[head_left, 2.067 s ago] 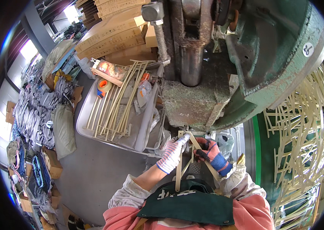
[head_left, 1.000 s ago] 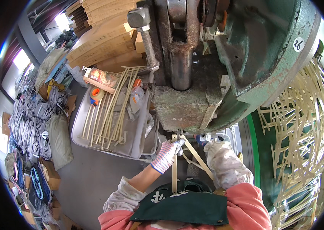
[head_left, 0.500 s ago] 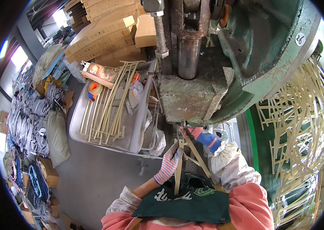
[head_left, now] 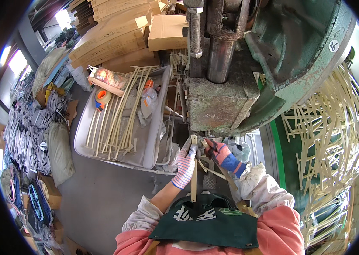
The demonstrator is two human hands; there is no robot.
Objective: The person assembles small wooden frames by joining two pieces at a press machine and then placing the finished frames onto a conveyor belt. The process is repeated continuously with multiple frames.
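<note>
The left hand (head_left: 184, 165), in a striped white glove, pinches a flat cream strip (head_left: 194, 180) below the rough green metal block (head_left: 222, 108), by its left corner. The orange-and-blue-gloved right hand (head_left: 222, 155) curls by a slanting brownish strip (head_left: 231, 182); I can't tell its grip. Looks like lining up; next needs steady fingers.

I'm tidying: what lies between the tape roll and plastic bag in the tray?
In the head view, pale strips lie between tape roll and plastic bag.
</note>
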